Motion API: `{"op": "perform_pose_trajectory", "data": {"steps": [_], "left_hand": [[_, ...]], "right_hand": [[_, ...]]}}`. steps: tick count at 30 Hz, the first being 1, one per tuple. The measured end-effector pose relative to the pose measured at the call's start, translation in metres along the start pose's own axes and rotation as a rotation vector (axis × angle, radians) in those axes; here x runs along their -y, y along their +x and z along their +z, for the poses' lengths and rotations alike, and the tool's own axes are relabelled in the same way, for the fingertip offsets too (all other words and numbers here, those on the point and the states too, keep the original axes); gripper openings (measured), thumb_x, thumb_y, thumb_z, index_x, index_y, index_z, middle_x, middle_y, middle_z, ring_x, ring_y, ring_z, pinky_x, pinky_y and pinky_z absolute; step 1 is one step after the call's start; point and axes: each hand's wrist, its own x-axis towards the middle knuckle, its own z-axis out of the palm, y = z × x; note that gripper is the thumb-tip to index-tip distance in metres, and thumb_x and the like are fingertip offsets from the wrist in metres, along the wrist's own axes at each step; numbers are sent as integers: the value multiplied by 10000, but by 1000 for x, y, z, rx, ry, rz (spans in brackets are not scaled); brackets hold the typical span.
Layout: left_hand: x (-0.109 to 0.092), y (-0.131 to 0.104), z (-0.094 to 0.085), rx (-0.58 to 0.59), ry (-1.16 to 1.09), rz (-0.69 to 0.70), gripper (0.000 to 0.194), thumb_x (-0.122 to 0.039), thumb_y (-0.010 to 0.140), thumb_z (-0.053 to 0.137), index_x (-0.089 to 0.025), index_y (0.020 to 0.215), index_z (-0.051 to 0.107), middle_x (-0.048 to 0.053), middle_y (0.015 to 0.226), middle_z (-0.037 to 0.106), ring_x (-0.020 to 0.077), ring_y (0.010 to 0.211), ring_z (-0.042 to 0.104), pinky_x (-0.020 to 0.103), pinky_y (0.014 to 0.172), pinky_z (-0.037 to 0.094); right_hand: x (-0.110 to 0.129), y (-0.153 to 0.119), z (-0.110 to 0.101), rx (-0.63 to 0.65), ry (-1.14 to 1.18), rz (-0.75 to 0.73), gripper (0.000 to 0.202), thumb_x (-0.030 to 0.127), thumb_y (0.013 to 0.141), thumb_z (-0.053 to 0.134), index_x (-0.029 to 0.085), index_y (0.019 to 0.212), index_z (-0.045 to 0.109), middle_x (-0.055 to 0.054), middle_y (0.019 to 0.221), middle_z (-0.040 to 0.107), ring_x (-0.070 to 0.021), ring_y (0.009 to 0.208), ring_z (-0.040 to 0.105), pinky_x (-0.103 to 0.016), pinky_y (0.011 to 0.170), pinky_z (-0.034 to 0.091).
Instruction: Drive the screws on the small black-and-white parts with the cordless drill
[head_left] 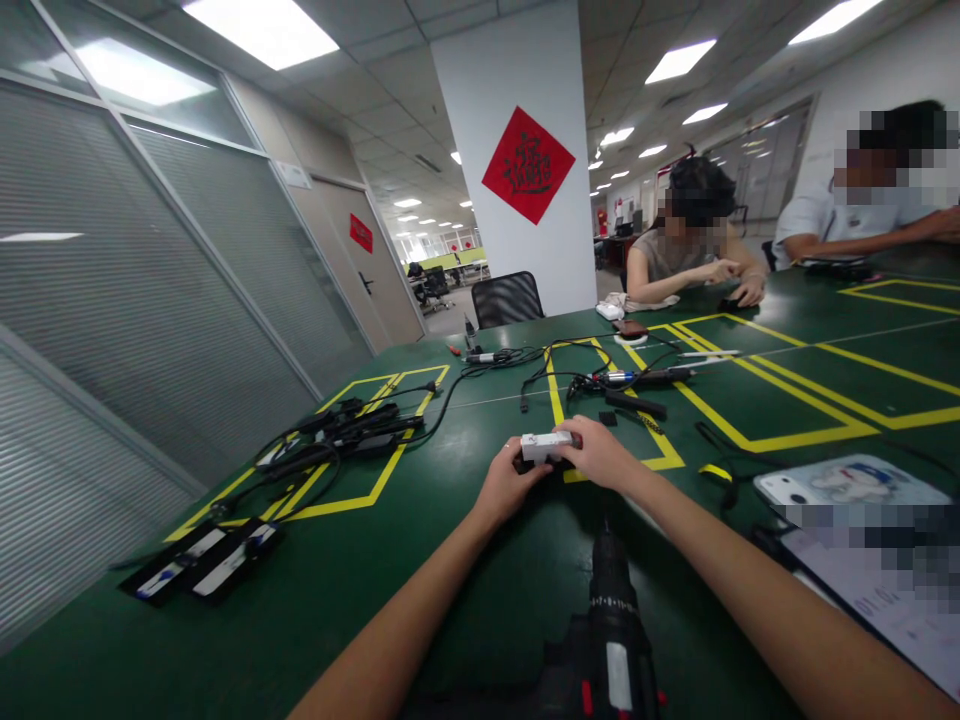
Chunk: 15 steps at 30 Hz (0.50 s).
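Note:
A small white box-shaped piece (546, 446) with dark parts on its underside is held just above the green table, between my two hands. My left hand (510, 480) grips its left end, thumb beneath. Closed on the right end is my right hand (596, 452), its fingertips resting along the top and side. What kind of part it is cannot be made out. Below the hands a black cordless drill (611, 610) lies with its chuck pointing away from me. Past my right hand lie a black tube-like piece (636, 404) and a small dark square (607, 419).
Yellow tape outlines mark the green table (450, 560). Tangled black cables and adapters (352, 440) lie left, with two black-and-white strips (225, 565) in front. A soldering-iron-like tool (652, 377) lies beyond my hands. A phone (847, 482) is at right. Two people sit across the table.

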Motion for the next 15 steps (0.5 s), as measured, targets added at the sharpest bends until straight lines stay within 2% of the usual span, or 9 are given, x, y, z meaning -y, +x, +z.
{"op": "perform_pose_trajectory", "data": {"steps": [4,8,11,13,15], "left_hand": [[0,1,-7,32,71,-52,313,-343,812,516,-150,1059,511,62,1033,558,189,900,556,398,771,467],[-8,-1,-28,143,171,-85,336,-362,799,531,-154,1063,516,61,1024,571,195,912,555,418,802,450],[-16,-11,-58,184,261,-162,465,-431,715,605,-183,1096,505,60,1034,578,203,916,558,409,828,438],[-19,-25,-88,134,339,-262,543,-504,676,602,-226,1128,487,57,1071,573,221,953,550,382,858,423],[-18,-46,-126,79,414,-384,549,-567,711,506,-236,1147,471,57,1095,573,237,977,551,366,855,428]], "right_hand": [[-7,3,-4,-193,81,107,312,344,720,521,149,940,625,-10,698,550,-123,603,444,-231,561,334],[-25,0,-1,-336,67,216,334,364,702,495,146,913,635,-18,689,563,-130,586,450,-241,554,338],[-38,-4,2,-335,81,269,352,374,685,488,137,893,645,-30,685,575,-143,594,469,-247,554,350],[-43,-6,4,-317,89,289,369,388,681,489,129,891,648,-33,680,577,-146,596,478,-246,550,354],[-46,-7,6,-294,86,300,373,392,678,493,129,893,649,-33,682,579,-147,598,485,-244,549,357]]}}
